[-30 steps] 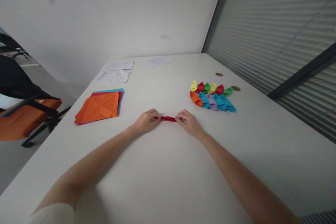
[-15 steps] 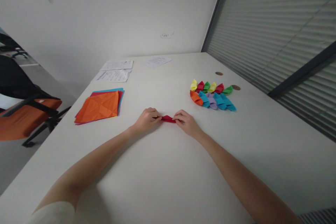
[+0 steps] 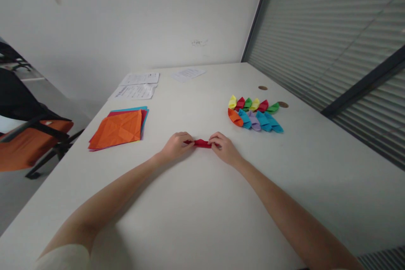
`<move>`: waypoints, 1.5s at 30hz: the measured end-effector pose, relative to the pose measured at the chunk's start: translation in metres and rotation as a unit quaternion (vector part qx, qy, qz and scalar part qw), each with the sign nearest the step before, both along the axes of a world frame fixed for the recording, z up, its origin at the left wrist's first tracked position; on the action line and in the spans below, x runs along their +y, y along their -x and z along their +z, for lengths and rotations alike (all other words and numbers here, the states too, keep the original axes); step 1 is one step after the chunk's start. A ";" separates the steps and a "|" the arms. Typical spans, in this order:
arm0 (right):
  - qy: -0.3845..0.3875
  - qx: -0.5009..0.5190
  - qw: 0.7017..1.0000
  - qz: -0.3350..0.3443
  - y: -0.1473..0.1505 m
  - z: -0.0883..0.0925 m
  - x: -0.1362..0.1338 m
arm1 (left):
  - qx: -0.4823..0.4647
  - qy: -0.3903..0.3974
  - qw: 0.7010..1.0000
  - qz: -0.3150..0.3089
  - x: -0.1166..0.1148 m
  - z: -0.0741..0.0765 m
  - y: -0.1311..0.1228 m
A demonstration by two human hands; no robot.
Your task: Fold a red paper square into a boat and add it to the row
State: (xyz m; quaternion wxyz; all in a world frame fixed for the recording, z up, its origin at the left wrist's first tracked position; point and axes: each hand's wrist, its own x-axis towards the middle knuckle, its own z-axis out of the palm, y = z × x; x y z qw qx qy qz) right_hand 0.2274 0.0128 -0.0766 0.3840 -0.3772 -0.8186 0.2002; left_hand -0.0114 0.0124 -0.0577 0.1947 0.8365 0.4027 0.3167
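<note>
A narrow folded strip of red paper [image 3: 202, 143] lies between my hands, low over the white table [image 3: 196, 202]. My left hand [image 3: 177, 147] pinches its left end, and my right hand [image 3: 225, 148] pinches the right end. Both ends are partly hidden under the fingers. To the right and farther back sit two rows of folded paper pieces [image 3: 254, 120] in orange, blue, purple, yellow, red and green. On the left lies a stack of square paper sheets [image 3: 120, 127], an orange creased one on top.
Printed sheets [image 3: 136, 91] lie at the back left, with another printed page [image 3: 189, 74] at the back middle. Two round brown discs [image 3: 283, 104] are near the right edge, beside the window blinds [image 3: 329, 33]. An orange and black chair [image 3: 38, 135] stands left of the table.
The red paper's raised pointed middle looks lower and flatter than before. Both hands keep their pinch at its ends, almost in the same place. The view has shifted very slightly.
</note>
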 end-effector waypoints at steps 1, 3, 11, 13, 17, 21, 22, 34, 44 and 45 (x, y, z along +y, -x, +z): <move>0.004 0.001 1.000 0.003 0.000 0.000 0.000 | -0.003 0.009 1.000 0.006 0.000 -0.001 0.000; 0.008 0.000 1.000 0.010 0.000 -0.001 0.000 | -0.007 0.024 0.999 0.024 0.001 -0.003 0.000; 0.034 0.015 0.999 0.017 0.003 0.000 0.001 | -0.038 0.061 0.997 0.025 -0.001 -0.004 -0.002; 0.053 0.026 0.998 0.024 0.004 0.001 0.001 | -0.038 0.074 0.996 0.011 -0.002 -0.002 -0.003; 0.061 0.019 0.997 0.033 0.005 0.003 0.004 | -0.034 0.108 0.993 -0.022 -0.001 0.002 -0.001; 0.018 -0.025 0.999 0.032 0.004 0.006 0.007 | -0.031 0.133 0.989 -0.056 0.003 0.004 0.003; 0.005 -0.034 0.999 0.031 0.004 0.006 0.007 | -0.031 0.135 0.988 -0.064 0.004 0.004 0.004; -0.049 -0.041 0.997 0.045 0.002 0.002 0.003 | -0.088 0.182 0.977 -0.071 0.008 -0.002 0.007; -0.051 -0.042 0.997 0.046 0.002 0.001 0.002 | -0.081 0.184 0.977 -0.072 0.008 -0.003 0.006; -0.053 -0.043 0.997 0.045 0.002 0.000 0.002 | -0.071 0.171 0.980 -0.076 0.007 -0.002 0.006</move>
